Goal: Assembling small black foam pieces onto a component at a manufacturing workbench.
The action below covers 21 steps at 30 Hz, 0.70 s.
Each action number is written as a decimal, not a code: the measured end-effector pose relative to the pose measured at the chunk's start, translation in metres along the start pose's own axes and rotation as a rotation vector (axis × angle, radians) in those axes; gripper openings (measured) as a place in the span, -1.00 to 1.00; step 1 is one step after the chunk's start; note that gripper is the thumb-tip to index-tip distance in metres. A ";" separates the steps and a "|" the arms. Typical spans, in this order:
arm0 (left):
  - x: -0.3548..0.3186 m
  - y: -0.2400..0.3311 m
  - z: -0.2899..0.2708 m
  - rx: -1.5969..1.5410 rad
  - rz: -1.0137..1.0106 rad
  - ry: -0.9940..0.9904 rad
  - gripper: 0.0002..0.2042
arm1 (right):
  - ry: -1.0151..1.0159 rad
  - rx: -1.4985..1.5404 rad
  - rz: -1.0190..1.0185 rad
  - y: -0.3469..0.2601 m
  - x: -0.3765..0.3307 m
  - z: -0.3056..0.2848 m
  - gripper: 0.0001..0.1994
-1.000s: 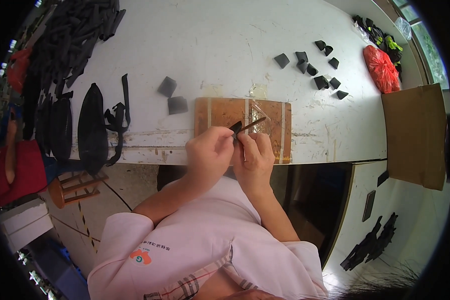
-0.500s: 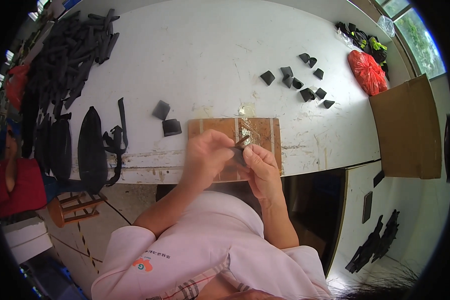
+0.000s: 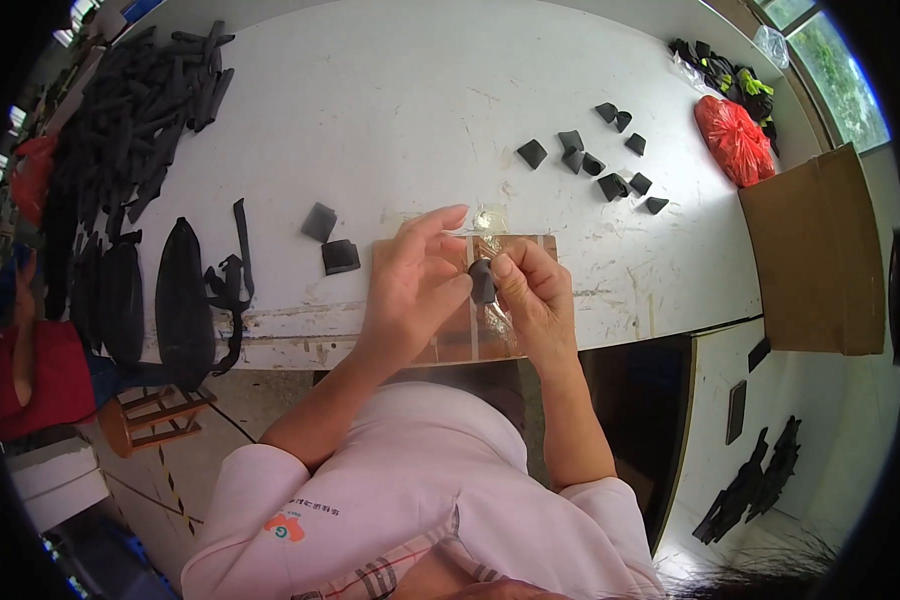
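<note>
A small curled black piece (image 3: 483,283), seemingly of thin sheet material, is held above the wooden board (image 3: 448,345). My right hand (image 3: 540,305) pinches its right edge between thumb and fingers. On the other side my left hand (image 3: 407,290) is open, its fingers stretched out and spread, with the thumb tip close to the piece; whether it touches cannot be made out. Clear tape (image 3: 497,318) runs over the board, partly hidden behind the piece. Left of the board lie two dark pieces, one folded square (image 3: 341,257) and one flatter grey-black one (image 3: 319,222).
Several small black curled pieces (image 3: 613,186) are scattered at the right of the white table (image 3: 400,110). A heap of black strips (image 3: 135,110) fills the far left, with long black pouches (image 3: 184,300) nearer. A red bag (image 3: 733,140) and cardboard box (image 3: 815,260) stand at the right.
My left hand has loosened from the piece and spread its fingers up and outward. My right hand has risen slightly to the right, and the curled piece shows more plainly.
</note>
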<state>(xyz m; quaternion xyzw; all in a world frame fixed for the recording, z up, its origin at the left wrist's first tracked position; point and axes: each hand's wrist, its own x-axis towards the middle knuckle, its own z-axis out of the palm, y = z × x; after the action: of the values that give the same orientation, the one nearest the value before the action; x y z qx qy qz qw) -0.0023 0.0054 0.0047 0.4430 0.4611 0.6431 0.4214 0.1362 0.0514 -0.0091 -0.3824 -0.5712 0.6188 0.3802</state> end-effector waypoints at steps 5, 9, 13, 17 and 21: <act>0.008 0.005 -0.003 0.153 0.171 -0.304 -0.89 | 0.225 -0.126 -0.408 -0.004 -0.015 0.002 -0.69; 0.001 -0.003 0.001 -0.227 0.083 -0.075 -0.92 | 0.164 -0.421 -0.553 -0.018 -0.017 0.011 -0.73; -0.002 -0.004 -0.003 -0.613 -0.096 0.032 -0.90 | 0.230 -0.471 -0.585 -0.019 -0.014 0.016 -0.81; -0.008 -0.008 -0.005 -0.597 -0.132 0.021 -0.90 | 0.251 -0.460 -0.604 -0.012 -0.013 0.015 -0.87; -0.012 -0.012 -0.009 -0.433 -0.121 -0.015 -0.90 | 0.287 -0.399 -0.639 0.004 -0.011 0.018 -0.90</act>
<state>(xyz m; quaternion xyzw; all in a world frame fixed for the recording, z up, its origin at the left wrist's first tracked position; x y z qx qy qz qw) -0.0062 -0.0050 -0.0104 0.3184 0.3350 0.6973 0.5479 0.1247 0.0341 -0.0114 -0.3344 -0.7114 0.2870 0.5475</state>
